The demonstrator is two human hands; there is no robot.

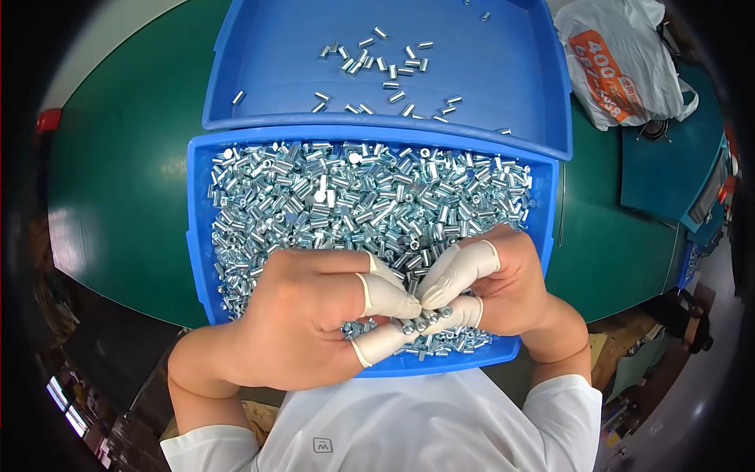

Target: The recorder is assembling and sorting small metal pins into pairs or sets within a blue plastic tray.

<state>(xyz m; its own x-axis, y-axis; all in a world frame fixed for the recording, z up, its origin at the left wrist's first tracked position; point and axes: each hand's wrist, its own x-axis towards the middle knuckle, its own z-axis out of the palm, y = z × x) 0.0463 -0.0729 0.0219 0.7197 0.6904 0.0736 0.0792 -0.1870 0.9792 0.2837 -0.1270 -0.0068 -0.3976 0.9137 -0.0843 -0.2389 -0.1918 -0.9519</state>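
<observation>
My left hand and my right hand meet over the near part of a blue bin. White rubber finger cots cover some fingers and thumbs on both hands. Pinched between the fingertips of both is a short row of several rivet nuts, small shiny metal sleeves with their round ends facing me. Below and beyond my hands, a deep layer of loose rivet nuts fills the bin, lying in all directions. My fingers hide part of the held row.
A second blue bin stands just beyond, with a few scattered rivet nuts on its floor. Both bins rest on a green table. A white plastic bag with an orange print lies at the far right, near a teal box-like object.
</observation>
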